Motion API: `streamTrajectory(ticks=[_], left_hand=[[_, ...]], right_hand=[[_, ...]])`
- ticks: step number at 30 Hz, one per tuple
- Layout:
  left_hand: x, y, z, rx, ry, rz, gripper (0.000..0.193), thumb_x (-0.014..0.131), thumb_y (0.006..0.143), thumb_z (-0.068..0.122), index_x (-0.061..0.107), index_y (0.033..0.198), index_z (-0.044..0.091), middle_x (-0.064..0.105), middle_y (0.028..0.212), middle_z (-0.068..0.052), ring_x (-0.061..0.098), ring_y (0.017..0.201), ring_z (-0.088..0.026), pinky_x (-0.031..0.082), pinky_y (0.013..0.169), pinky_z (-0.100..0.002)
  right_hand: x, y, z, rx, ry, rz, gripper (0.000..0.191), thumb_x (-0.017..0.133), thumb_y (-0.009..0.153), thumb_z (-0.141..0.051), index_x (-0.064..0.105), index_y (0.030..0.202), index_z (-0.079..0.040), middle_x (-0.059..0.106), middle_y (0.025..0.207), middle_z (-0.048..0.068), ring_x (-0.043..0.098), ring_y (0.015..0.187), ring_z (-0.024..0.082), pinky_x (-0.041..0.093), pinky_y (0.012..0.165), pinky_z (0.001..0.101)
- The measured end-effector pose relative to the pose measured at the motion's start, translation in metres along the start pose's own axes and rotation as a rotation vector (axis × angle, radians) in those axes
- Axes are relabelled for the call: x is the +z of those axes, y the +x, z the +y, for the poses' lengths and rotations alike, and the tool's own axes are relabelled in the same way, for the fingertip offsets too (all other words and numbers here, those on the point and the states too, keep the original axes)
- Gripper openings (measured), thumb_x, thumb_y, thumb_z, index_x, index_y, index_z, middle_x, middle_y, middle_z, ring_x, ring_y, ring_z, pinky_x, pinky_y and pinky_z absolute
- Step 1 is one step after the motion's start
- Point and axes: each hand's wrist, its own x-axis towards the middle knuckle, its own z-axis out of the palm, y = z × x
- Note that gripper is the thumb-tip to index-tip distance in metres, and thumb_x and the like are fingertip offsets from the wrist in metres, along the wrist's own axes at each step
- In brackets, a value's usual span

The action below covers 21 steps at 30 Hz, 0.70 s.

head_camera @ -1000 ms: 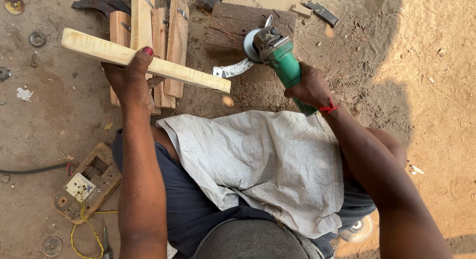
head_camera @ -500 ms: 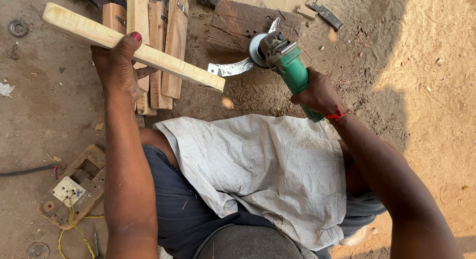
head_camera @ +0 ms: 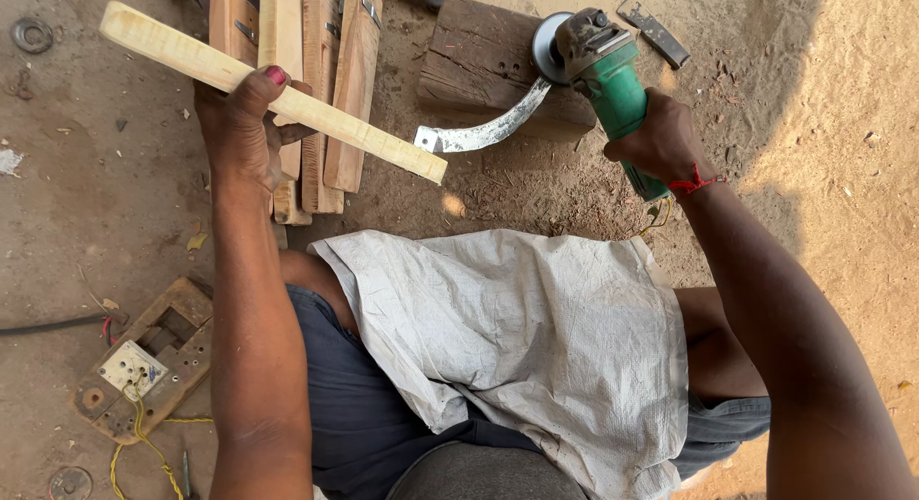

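While the left hand (head_camera: 244, 127) clenches a pale wooden handle (head_camera: 273, 93) at upper left, the right hand (head_camera: 661, 141) grips a green angle grinder (head_camera: 608, 74). Its disc sits on a curved metal blade (head_camera: 488, 132) upon a wooden block (head_camera: 479, 60).

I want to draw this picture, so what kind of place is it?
Probably an outdoor woodworking or tool-making spot on bare sandy ground. The right hand holds a green angle grinder, the left hand a pale wooden stick, and wooden handle pieces lie nearby.

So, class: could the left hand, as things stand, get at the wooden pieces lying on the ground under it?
Probably not at once: the left hand is closed around a pale wooden handle with a curved blade. The wooden pieces lie just beneath, with nothing else between, so it would first need freeing.
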Motion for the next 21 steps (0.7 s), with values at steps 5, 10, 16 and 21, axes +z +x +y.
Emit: streamTrajectory(ticks=[5,10,16,21], left_hand=[[0.028,-0.008,0.005,0.182,-0.065,0.073,0.083,0.091,0.082,0.021,0.037,0.141,-0.002,0.064,0.111,-0.016,0.074,0.098,-0.028,0.068,0.083,-0.047],[0.064,-0.029,0.011,0.436,-0.109,-0.018,0.104,0.088,0.091,0.047,0.020,0.160,0.007,0.049,0.145,-0.012,0.057,0.135,-0.025,0.052,0.118,-0.045],[0.099,-0.090,-0.014,0.220,-0.855,-0.109,0.111,0.053,0.086,0.086,0.030,0.168,0.013,0.038,0.162,-0.012,0.051,0.137,-0.023,0.045,0.124,-0.053],[0.142,-0.156,-0.082,-0.719,-0.779,-0.125,0.081,0.060,0.089,0.046,0.039,0.154,0.004,0.062,0.119,-0.025,0.073,0.100,-0.037,0.062,0.075,-0.046]], right_hand=[[-0.025,-0.002,0.002,0.012,0.087,0.117,0.060,0.089,0.062,-0.018,0.068,0.111,0.007,0.073,0.097,0.022,0.074,0.078,0.032,0.064,0.076,0.0415],[-0.040,-0.068,0.007,0.066,0.398,0.148,0.056,0.088,0.062,-0.011,0.067,0.111,0.005,0.074,0.098,0.017,0.074,0.079,0.026,0.064,0.073,0.0387],[-0.052,-0.097,0.004,0.071,0.656,0.290,0.053,0.087,0.064,-0.007,0.065,0.111,0.006,0.073,0.098,0.015,0.074,0.080,0.025,0.065,0.072,0.0378],[-0.054,-0.089,0.002,-0.019,0.784,0.288,0.052,0.083,0.063,-0.006,0.066,0.111,0.005,0.072,0.096,0.014,0.075,0.078,0.025,0.066,0.071,0.0370]])
